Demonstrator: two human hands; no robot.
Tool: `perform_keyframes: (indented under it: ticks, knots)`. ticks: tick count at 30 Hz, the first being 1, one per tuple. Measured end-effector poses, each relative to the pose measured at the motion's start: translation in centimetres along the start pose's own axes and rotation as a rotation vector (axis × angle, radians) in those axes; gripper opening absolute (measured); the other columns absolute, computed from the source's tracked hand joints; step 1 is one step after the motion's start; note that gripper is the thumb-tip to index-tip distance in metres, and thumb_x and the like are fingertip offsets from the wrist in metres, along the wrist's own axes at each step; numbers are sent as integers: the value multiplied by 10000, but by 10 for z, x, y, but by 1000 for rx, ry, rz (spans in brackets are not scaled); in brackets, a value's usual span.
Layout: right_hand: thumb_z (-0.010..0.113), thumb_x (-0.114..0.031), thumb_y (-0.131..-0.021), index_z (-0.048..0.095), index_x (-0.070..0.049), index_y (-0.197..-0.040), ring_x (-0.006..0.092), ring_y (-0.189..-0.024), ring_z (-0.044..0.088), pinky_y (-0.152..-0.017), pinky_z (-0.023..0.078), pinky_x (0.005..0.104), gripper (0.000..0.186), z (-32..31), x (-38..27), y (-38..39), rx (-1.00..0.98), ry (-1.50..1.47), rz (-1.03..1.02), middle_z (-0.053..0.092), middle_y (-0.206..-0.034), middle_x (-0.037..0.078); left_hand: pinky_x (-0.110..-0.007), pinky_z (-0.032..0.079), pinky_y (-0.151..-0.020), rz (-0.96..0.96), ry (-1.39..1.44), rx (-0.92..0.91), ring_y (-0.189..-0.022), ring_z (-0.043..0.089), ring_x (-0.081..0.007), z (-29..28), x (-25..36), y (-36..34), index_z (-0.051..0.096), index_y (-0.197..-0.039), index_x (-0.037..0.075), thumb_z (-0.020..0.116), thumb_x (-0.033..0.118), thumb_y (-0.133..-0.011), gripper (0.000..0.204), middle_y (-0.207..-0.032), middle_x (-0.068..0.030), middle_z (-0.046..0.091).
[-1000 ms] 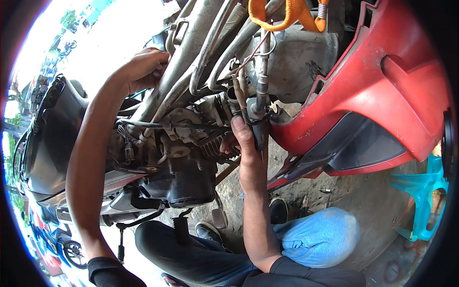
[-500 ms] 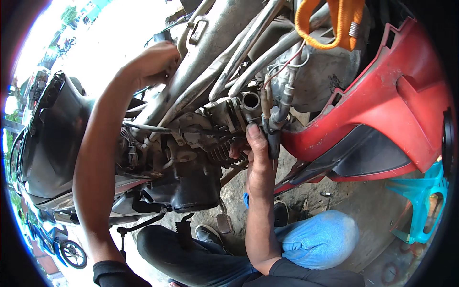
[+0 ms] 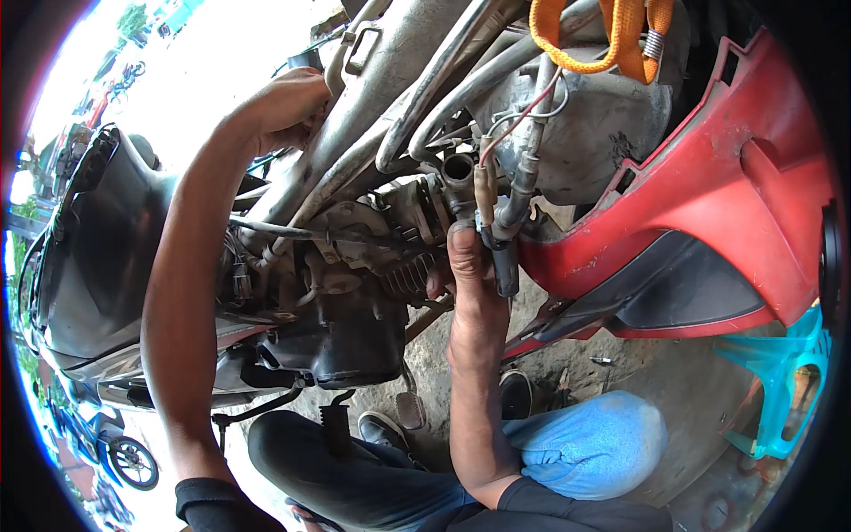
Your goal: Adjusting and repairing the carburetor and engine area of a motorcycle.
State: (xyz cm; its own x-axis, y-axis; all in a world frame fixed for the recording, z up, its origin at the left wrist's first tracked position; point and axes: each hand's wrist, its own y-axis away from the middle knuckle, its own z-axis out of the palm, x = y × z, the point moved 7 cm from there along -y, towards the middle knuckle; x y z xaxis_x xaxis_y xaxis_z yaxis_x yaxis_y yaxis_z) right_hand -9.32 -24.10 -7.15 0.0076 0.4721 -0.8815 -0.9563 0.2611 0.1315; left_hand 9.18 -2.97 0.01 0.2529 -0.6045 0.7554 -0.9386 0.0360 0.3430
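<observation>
A partly stripped motorcycle stands before me, its grey metal frame tubes (image 3: 390, 62) running over the engine (image 3: 341, 341). My left hand (image 3: 297, 102) reaches over to the far side of the thick frame tube. Its fingers are curled, and whatever they hold is hidden. My right hand (image 3: 470, 266) is closed around a metal intake pipe (image 3: 459, 182) with a round open mouth, the thumb pressed on its near side. The other fingers are mostly out of sight behind it. Close to that thumb hang a black rubber sleeve (image 3: 505, 269) and a wire connector (image 3: 484, 195).
A red body panel (image 3: 691, 195) spreads to the right. An orange strap (image 3: 628, 40) dangles at the top. At the far right stands a turquoise plastic stool (image 3: 776, 381). The black front cowl (image 3: 102, 266) is at the left, and a foot pedal (image 3: 410, 410) juts out below the engine.
The intake pipe's mouth has shifted slightly up and left, with my right hand following. The wire connector beside it shows more clearly. My left hand stays by the frame tube.
</observation>
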Motion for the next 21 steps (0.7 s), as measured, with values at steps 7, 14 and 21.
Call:
perform_keyframes:
  ticks: [7,14,21]
  knots:
    - [666,-443,-899,529,-91,-1244,87,-487,488,-409,377,216,512,4,-8,0,21,13,-28,514,-799,-6,-263,381,-487,-40,97,-80,-545,404,-59,9,-1,-7,521,-830,95,462,188,-890,125,-678,35,454]
    - [645,-493,-898,512,-73,-1196,93,-478,507,-392,390,220,532,8,-4,3,85,51,21,502,-770,4,-280,383,-501,-25,225,2,-563,415,-75,7,-17,-10,518,-880,84,476,139,-833,84,-674,17,449]
    - [607,-509,-916,469,-73,-1254,89,-468,477,-367,389,236,568,10,0,1,38,139,-16,495,-777,11,-285,354,-500,-65,196,-23,-552,359,-82,4,-16,-3,515,-842,90,480,150,-826,71,-686,17,443]
